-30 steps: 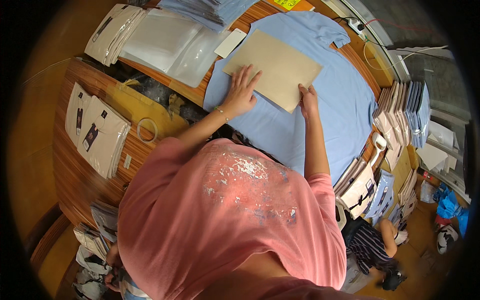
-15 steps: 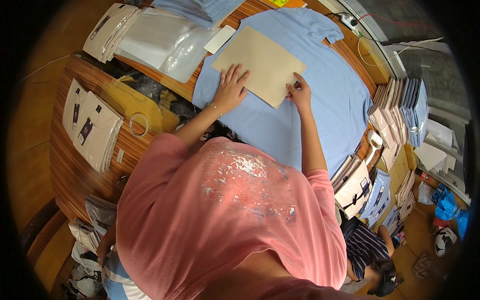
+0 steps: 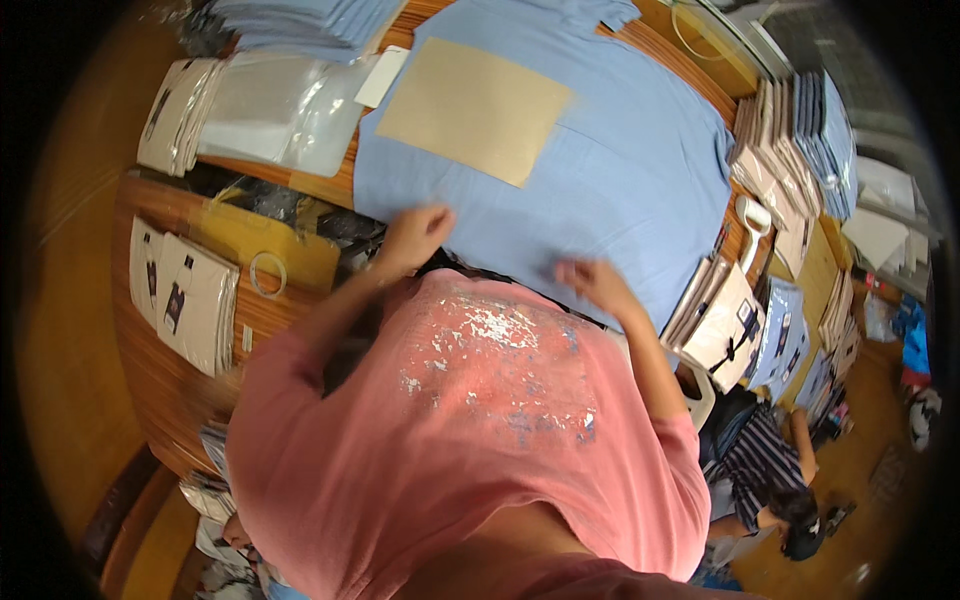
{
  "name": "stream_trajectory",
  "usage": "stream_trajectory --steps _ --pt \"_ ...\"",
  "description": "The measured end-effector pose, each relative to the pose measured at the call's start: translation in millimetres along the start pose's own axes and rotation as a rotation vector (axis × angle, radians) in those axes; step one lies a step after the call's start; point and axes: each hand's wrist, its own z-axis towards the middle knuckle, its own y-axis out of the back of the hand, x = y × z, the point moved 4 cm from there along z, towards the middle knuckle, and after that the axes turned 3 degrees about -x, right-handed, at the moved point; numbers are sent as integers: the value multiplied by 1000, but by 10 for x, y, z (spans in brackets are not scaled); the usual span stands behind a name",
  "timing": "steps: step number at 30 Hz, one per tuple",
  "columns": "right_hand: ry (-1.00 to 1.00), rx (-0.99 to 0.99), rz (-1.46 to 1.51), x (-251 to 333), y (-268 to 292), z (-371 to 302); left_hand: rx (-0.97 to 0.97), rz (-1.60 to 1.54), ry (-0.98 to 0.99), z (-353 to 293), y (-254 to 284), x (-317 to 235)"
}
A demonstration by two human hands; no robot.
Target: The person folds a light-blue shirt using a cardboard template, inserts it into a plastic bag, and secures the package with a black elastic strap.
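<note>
A light blue garment point(image 3: 600, 170) lies spread over the wooden table in front of me. On its upper left part rests a flat tan cardboard sheet point(image 3: 474, 110), with neither hand touching it. My left hand point(image 3: 415, 238) is over the garment's near left edge, its fingers curled in and blurred by motion. Over the near edge farther right is my right hand point(image 3: 600, 285), also smeared by motion. Whether either hand grips the cloth cannot be made out.
Clear plastic bags point(image 3: 280, 115) and a white card point(image 3: 382, 77) lie left of the garment. Packed beige garments point(image 3: 185, 295) and a tape roll point(image 3: 268, 274) are on the left table. Folded stacks point(image 3: 775, 150) and a white-handled tool point(image 3: 752, 228) stand right. Another person point(image 3: 765, 460) is lower right.
Both hands have left the cardboard sheet and drawn back toward me to the garment's near edge. The sheet stays on the cloth. The whole view has shifted somewhat.
</note>
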Motion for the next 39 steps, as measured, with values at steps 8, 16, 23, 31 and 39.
stream_trajectory --steps 8,16,23,31,39 --pt "-406 -693 1669 -2266 -835 -1408 326 -1373 631 -88 -1074 1099" --pt "-682 -1133 1472 -2166 -785 -1463 100 -1538 682 51 -818 548" --pt "-529 -1210 1394 -1778 -475 -1500 -675 -1228 681 -546 -251 458" --pt "-80 -1273 1255 -1336 1078 -1033 -207 -1037 -97 601 367 -883" --pt "-128 -1081 1185 -1537 1597 -490 -65 269 -720 1767 -198 -1027"
